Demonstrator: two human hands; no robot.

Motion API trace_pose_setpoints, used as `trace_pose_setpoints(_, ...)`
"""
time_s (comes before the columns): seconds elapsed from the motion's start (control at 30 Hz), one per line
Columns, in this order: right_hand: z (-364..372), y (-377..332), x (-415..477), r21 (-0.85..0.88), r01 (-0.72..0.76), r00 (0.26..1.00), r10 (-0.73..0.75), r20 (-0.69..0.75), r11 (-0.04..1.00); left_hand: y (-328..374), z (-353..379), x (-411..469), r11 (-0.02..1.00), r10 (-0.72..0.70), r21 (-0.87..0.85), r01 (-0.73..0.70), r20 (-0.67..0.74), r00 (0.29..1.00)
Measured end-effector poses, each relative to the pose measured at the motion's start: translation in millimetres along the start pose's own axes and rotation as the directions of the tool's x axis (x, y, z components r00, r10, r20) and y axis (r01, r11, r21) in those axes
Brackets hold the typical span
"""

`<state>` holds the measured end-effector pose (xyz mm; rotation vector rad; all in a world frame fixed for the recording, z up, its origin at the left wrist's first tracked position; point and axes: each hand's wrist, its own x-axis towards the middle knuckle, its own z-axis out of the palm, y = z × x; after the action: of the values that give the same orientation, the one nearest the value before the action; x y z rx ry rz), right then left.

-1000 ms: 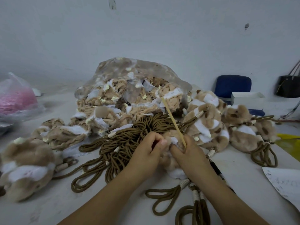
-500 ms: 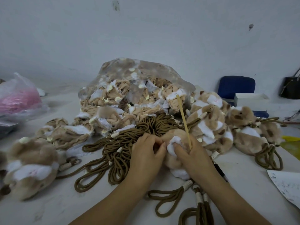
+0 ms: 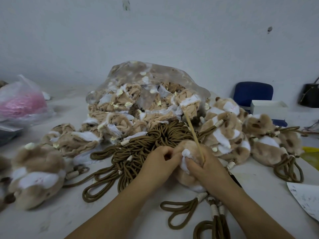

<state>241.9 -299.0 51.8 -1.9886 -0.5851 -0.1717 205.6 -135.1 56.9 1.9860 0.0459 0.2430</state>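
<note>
Stuffing is underway: wadding (image 3: 186,153) is pinched by right hand (image 3: 208,167), toy (image 3: 187,178) gripped by left hand (image 3: 159,165); stick (image 3: 193,133) beside the fingers (image 3: 192,163) should follow.

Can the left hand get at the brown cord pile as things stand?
Likely yes: the cord pile lies just beyond the left hand with nothing between, though that hand grips the plush toy.
</note>
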Motion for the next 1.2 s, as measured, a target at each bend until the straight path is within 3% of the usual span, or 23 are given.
trace_pose_setpoints(0.1,2,2,0,-0.062,0.017,1.000,-0.017,-0.005,0.998,3,-1,2,0.951,0.158,0.272,-0.145,-0.026,0.987)
trace_pose_setpoints(0.2,0,-2,0,-0.042,-0.010,0.999,0.008,-0.032,0.999,8,-4,2,0.907,0.290,0.336,-0.252,-0.067,0.955)
trace_pose_setpoints(0.3,-1,-2,-1,-0.086,0.028,0.999,-0.029,-0.017,0.996,6,-3,3,0.897,0.267,0.367,-0.245,-0.010,0.964)
trace_pose_setpoints(0.53,5,-6,-2,-0.197,0.095,0.993,-0.080,0.082,0.976,-2,0,3,0.944,0.133,0.306,-0.125,-0.006,0.991)
trace_pose_setpoints(0.67,7,-6,-1,-0.168,0.010,1.000,-0.008,0.011,0.986,-1,-3,2,0.996,0.030,0.083,-0.026,-0.056,0.998)
trace_pose_setpoints(0.77,0,-8,-1,-0.033,-0.072,0.997,0.071,-0.016,0.997,1,-4,2,0.997,-0.026,-0.080,0.024,-0.024,0.999)
trace_pose_setpoints(0.93,-1,-12,-2,0.012,-0.080,0.997,0.081,-0.020,0.997,5,-2,-2,0.981,-0.013,-0.195,0.013,0.003,1.000)
trace_pose_setpoints(1.2,-2,-11,0,0.111,-0.110,0.993,0.105,0.044,0.988,4,0,0,0.987,0.059,-0.148,-0.064,-0.034,0.998)
